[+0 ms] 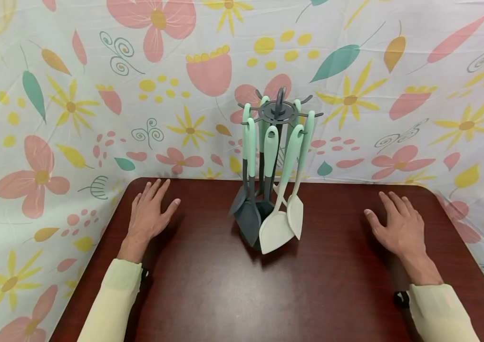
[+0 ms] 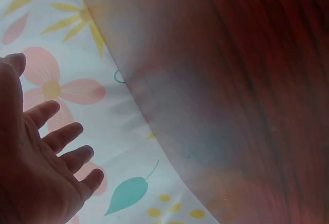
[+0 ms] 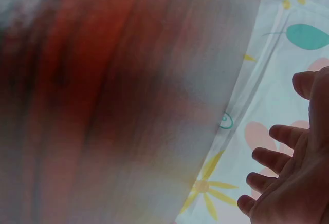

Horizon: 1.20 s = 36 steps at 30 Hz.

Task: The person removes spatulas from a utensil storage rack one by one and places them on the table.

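Observation:
A dark utensil stand [image 1: 279, 112] rises near the back middle of the table. From its hooks hang several kitchen tools with mint-green handles, among them a dark grey turner [image 1: 248, 223] and a cream turner [image 1: 275, 232] at the front, and another cream utensil [image 1: 295, 213] at the right. My left hand [image 1: 150, 212] is at the table's left side, fingers extended, holding nothing. On the right side, my right hand [image 1: 398, 228] is likewise empty with its fingers spread. Both hands are well apart from the stand; the wrist views show the left palm [image 2: 41, 167] and right palm [image 3: 298, 183] bare.
The dark reddish-brown table [image 1: 242, 294] has a glossy top with rounded back corners. Directly behind it hangs a white cloth [image 1: 130, 104] printed with flowers and leaves, which also runs down the left and right sides.

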Tool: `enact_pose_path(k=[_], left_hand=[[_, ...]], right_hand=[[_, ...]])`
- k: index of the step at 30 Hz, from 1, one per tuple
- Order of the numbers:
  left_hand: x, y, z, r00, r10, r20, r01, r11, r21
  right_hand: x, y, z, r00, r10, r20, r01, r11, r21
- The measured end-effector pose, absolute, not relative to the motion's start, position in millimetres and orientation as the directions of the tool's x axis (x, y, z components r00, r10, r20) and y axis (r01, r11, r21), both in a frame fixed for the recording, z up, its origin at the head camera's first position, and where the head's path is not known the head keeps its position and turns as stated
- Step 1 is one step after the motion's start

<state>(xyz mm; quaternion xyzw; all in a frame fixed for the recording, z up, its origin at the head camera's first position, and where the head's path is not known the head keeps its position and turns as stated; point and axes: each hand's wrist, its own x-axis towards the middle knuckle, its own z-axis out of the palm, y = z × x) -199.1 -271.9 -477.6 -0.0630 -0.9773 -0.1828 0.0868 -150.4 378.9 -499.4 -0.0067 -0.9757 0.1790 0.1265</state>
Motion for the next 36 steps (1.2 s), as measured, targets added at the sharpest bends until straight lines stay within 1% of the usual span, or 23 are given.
enact_pose_path(k=[10, 18, 27, 36], left_hand=[[-196.2, -272.5, -481.5, -0.951, 0.102, 0.293, 0.211, 0.905, 0.368], [-191.8, -276.0, -485.6, -0.935, 0.098, 0.341, 0.236, 0.888, 0.394], [-187.7, -275.6, -486.6, -0.926, 0.098, 0.363, 0.249, 0.884, 0.396], [-184.5, -273.7, -486.3, -0.926, 0.096, 0.366, 0.25, 0.882, 0.401]], right_hand=[[-147.8, 379.1, -501.1, -0.955, 0.037, 0.295, -0.073, 0.933, -0.353], [-142.8, 377.7, -501.3, -0.948, 0.019, 0.318, -0.102, 0.927, -0.36], [-137.8, 378.3, -497.6, -0.941, 0.011, 0.339, -0.12, 0.924, -0.363], [-134.6, 373.5, -496.4, -0.946, 0.009, 0.323, -0.122, 0.916, -0.382]])
